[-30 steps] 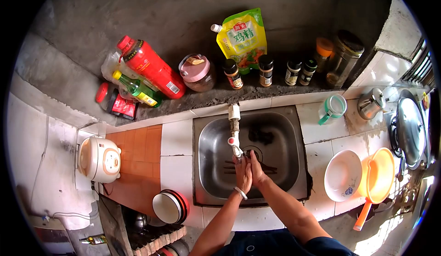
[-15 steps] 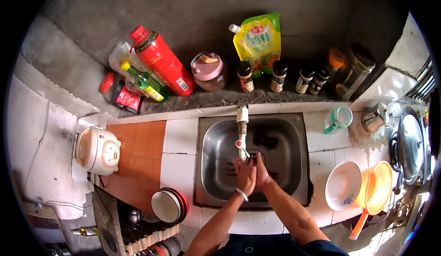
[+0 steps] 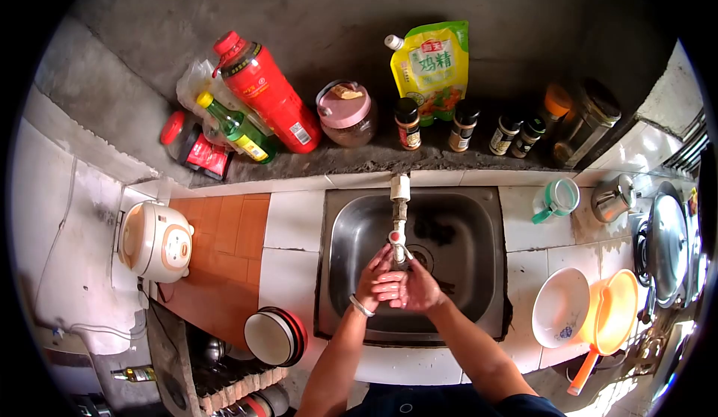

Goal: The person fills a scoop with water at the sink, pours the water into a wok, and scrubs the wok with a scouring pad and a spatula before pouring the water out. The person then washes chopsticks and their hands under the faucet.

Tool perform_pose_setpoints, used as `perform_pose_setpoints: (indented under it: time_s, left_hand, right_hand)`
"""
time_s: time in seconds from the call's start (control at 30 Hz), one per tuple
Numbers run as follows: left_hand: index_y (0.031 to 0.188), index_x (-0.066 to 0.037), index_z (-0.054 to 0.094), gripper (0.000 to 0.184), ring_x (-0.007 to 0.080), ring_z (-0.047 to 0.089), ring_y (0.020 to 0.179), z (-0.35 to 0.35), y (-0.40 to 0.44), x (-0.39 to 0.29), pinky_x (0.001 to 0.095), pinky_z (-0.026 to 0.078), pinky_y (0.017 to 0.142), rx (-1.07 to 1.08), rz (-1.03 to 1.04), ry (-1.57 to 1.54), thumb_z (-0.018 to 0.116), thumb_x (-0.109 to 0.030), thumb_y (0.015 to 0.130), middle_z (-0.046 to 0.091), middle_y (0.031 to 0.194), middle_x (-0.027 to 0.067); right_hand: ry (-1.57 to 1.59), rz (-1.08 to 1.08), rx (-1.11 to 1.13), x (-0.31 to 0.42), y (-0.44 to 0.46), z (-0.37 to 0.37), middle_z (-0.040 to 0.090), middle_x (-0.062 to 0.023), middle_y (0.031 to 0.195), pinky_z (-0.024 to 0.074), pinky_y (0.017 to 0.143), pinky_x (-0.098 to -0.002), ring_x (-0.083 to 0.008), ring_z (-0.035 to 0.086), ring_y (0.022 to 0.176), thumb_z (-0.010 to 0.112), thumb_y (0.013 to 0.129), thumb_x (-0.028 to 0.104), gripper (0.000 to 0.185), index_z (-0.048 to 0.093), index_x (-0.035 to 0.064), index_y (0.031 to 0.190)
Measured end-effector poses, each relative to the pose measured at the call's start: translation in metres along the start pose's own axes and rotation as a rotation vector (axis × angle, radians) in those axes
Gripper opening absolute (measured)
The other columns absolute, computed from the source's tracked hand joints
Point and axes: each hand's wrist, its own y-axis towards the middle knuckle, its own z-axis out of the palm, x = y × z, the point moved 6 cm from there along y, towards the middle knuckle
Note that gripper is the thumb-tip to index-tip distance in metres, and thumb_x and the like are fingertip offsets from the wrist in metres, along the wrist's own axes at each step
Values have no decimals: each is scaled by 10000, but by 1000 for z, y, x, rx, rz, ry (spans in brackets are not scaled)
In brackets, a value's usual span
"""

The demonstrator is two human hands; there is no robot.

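Note:
Both hands are over the steel sink (image 3: 351, 230), just below the white tap (image 3: 399, 237). My left hand (image 3: 374, 284), with a pale bracelet at the wrist, has its fingers spread towards the other palm. My right hand (image 3: 420, 288) has its palm turned up and its fingers apart, touching the left fingers. Neither hand shows an object in it. Behind the hands, the sink drain (image 3: 420, 257) is partly hidden, and a dark patch lies at the back of the basin.
A ledge behind holds a red bottle (image 3: 271, 95), a pink-lidded jar (image 3: 345, 114), a yellow pouch (image 3: 434, 73) and several spice jars. Left are a rice cooker (image 3: 157, 241) and stacked bowls (image 3: 271, 338); right, a white bowl (image 3: 559, 305) and an orange strainer (image 3: 615, 312).
The hands were pressed together under the tap; now they have parted and the palms show, with the left hand further left. The view has shifted slightly.

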Motion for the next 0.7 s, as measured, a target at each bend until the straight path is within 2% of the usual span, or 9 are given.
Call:
perform_pose_setpoints:
  time_s: [0.07,0.13,0.17,0.2,0.3,0.37,0.47,0.6,0.7]
  left_hand:
    - [1281,-84,413,414,157,488,833,4,-10,-21,270,389,679,-236,352,1338,454,-182,881,512,1037,105]
    - [1325,-65,346,526,290,359,1228,23,-14,-12,420,276,1014,-101,371,2129,468,-100,814,410,1302,160]
    - [1340,-61,315,565,302,258,1300,31,-18,-3,446,170,1069,-69,315,2291,463,-84,796,380,1327,165]
    - [1342,-28,290,564,272,212,1321,31,-14,7,430,124,1087,10,-34,2636,442,-150,812,249,1412,157]
    - [1375,-31,208,607,249,160,1340,33,-10,26,412,110,1090,91,76,2680,415,-177,824,145,1451,145]
    - [1370,-41,210,574,221,130,1347,24,-6,35,405,76,1096,-18,71,2662,376,-242,858,172,1443,104]
    - [1383,-54,190,666,256,150,1340,20,-4,34,461,61,1078,-95,188,2438,465,-213,797,147,1449,139]
    - [1345,-67,294,659,301,137,1336,35,-3,21,614,16,1012,-204,-66,2334,532,-216,749,300,1369,131]
    - [1334,-103,333,633,309,167,1323,56,-14,9,659,30,984,-350,153,2400,554,-196,749,322,1365,69]
  right_hand:
    - [-47,-36,-170,9,-15,-35,584,-203,1061,459,857,-375,-299,588,958,211,860,630,770,510,-27,1130]
    - [-204,-151,-451,19,-24,-45,543,-140,1114,436,883,-356,-252,567,966,323,884,551,638,420,13,1214]
    - [-285,-220,-450,22,-23,-41,512,-129,1153,421,901,-350,-241,540,1010,376,884,501,596,382,26,1245]
    - [-367,-292,-450,24,-20,-36,481,-119,1193,406,918,-345,-230,513,1053,429,884,450,575,343,39,1277]
    - [-602,-449,-498,23,-16,-29,411,-80,1244,353,961,-308,-170,413,1144,664,788,124,775,162,84,1376]
    - [-746,-568,-619,25,-16,-22,431,-69,1215,367,932,-280,-146,414,1118,662,782,84,697,245,39,1338]
    - [-1012,-631,-764,37,-11,-28,531,-71,1065,423,846,-264,-151,504,997,606,822,74,458,400,-5,1223]
    - [-1055,-588,-1007,55,0,-41,591,-75,796,459,636,-254,-134,543,653,503,902,200,247,557,-35,952]
    - [-400,-480,-832,39,-1,-28,597,-87,827,462,656,-266,-132,537,676,488,912,238,273,563,-22,947]
